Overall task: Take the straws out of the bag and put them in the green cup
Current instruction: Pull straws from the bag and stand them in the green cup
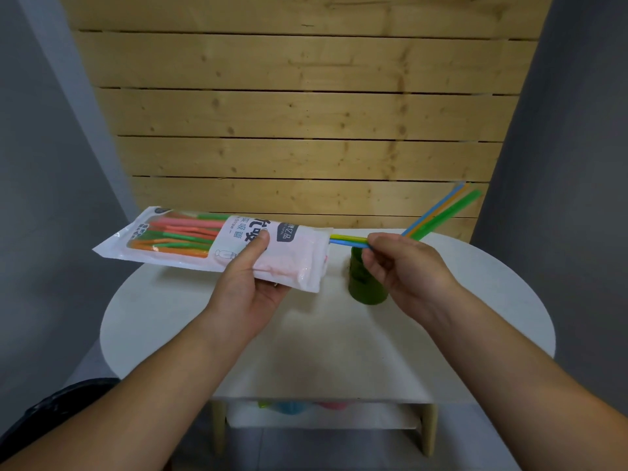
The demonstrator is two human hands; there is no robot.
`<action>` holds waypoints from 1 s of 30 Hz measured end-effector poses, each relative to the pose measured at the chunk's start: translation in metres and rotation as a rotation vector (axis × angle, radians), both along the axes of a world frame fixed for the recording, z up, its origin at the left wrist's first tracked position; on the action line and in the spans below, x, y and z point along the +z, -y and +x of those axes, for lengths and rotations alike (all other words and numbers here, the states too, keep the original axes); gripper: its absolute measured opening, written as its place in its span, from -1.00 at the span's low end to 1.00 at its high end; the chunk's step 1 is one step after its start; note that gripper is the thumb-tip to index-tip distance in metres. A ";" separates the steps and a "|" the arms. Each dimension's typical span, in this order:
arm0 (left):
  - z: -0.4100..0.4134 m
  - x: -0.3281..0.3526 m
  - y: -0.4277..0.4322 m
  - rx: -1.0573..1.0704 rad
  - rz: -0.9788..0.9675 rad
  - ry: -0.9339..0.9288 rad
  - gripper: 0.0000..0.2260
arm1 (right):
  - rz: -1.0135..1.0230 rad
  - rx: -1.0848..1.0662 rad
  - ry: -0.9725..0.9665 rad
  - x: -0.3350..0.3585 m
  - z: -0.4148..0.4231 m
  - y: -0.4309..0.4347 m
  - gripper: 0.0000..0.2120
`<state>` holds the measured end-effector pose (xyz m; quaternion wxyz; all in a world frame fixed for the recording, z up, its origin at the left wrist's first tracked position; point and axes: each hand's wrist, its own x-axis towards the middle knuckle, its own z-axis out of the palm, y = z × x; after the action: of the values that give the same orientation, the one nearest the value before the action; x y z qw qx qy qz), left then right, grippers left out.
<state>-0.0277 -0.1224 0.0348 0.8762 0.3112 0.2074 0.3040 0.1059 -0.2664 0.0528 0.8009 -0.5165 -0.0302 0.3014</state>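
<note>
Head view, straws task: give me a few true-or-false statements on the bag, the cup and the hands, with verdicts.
1. The left hand holds the straw bag above the white table. True.
2. The green cup lies on its side. False: it stands upright on the table.
3. The right hand pinches the protruding straws at the bag's open end. True.
4. The bag is empty. False: the packed straws, pink, green and orange, show through its clear window.
5. The slanting straws, blue, orange and green, rise up and to the right from behind the right hand. True.
</note>
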 end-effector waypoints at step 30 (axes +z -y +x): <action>0.000 -0.010 -0.021 0.117 -0.159 0.030 -0.79 | -0.078 -0.327 0.441 0.000 0.015 0.014 -0.81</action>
<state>-0.0279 -0.1019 0.0244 0.8818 0.2236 0.2353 0.3420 0.1211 -0.2803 0.0533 0.7926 -0.5981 -0.1082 0.0492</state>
